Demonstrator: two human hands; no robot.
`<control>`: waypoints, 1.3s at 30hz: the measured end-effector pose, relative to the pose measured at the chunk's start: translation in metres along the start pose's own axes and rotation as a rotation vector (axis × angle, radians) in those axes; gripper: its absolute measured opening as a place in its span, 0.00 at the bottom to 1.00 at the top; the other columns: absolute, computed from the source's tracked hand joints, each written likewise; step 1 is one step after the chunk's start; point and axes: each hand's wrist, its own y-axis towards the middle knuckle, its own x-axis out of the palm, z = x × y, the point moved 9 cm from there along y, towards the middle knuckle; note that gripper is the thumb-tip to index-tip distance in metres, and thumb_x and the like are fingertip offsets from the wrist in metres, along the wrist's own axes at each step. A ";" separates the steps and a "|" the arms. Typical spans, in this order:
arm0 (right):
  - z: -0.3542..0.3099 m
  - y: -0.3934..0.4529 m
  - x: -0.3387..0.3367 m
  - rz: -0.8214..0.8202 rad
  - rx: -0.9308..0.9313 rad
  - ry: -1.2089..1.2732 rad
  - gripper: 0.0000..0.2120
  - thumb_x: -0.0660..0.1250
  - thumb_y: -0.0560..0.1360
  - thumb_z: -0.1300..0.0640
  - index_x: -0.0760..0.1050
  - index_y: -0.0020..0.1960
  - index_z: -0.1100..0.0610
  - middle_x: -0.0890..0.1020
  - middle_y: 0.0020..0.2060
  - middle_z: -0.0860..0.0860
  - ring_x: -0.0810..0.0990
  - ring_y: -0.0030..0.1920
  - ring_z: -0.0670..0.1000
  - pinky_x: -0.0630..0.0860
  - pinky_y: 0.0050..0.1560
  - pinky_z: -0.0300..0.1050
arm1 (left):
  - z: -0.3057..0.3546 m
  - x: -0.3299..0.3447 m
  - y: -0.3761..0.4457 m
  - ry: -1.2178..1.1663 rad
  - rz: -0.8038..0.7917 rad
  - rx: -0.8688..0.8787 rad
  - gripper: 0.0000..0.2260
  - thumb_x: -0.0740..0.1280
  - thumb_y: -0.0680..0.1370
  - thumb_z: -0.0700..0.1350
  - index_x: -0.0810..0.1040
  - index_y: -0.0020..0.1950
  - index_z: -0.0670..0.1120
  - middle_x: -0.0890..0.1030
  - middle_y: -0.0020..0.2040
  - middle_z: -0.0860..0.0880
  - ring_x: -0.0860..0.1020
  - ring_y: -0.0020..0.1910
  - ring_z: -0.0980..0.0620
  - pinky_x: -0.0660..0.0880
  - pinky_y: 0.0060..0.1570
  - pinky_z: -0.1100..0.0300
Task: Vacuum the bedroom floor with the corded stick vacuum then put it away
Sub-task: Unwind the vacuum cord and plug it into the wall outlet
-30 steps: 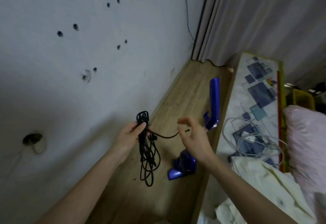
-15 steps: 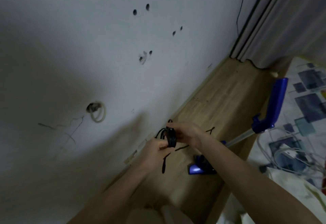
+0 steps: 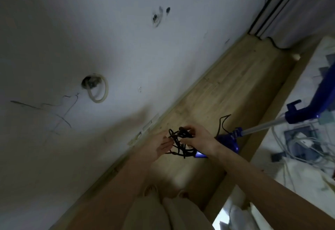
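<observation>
Evidently the cord is being gathered, either for plugging in or for stowing; which of the 2 cannot be told. Both hands meet low over the wooden floor (image 3: pixel 223 88), beside the wall (image 3: pixel 108 30). The right hand (image 3: pixel 198 140) curls its fingers round the top of the black cord bundle (image 3: pixel 181 143), pinching the loops together so they cannot spill. The left hand (image 3: pixel 157 146) lies beneath with fingers fairly straight, cupping the hanging loops from the side. A loose length of cord rises behind the right hand toward the blue stick vacuum (image 3: pixel 230 140), whose head rests on the floor while its silver tube leans up across the bed (image 3: pixel 308 84), propped there so both hands are free.
</observation>
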 end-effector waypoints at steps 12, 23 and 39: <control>0.115 0.072 0.007 -0.038 0.064 -0.298 0.21 0.66 0.76 0.66 0.67 0.67 0.57 0.76 0.61 0.56 0.78 0.58 0.55 0.79 0.42 0.41 | -0.022 -0.019 0.104 -0.439 0.144 0.017 0.07 0.57 0.82 0.34 0.71 0.46 0.39 0.69 0.36 0.44 0.70 0.33 0.50 0.76 0.47 0.51; 0.310 0.289 0.068 -0.114 0.091 -0.509 0.19 0.62 0.75 0.69 0.67 0.64 0.61 0.78 0.57 0.59 0.76 0.59 0.59 0.73 0.55 0.48 | -0.101 -0.028 0.335 -0.122 0.150 0.083 0.09 0.58 0.83 0.41 0.74 0.50 0.38 0.80 0.40 0.42 0.82 0.43 0.46 0.80 0.46 0.54; 0.357 0.402 0.118 -0.069 0.051 -0.060 0.19 0.70 0.75 0.63 0.73 0.65 0.58 0.78 0.59 0.54 0.76 0.61 0.51 0.71 0.54 0.37 | -0.125 -0.061 0.461 0.270 0.011 0.271 0.14 0.56 0.84 0.43 0.78 0.53 0.37 0.82 0.38 0.42 0.82 0.36 0.51 0.80 0.37 0.62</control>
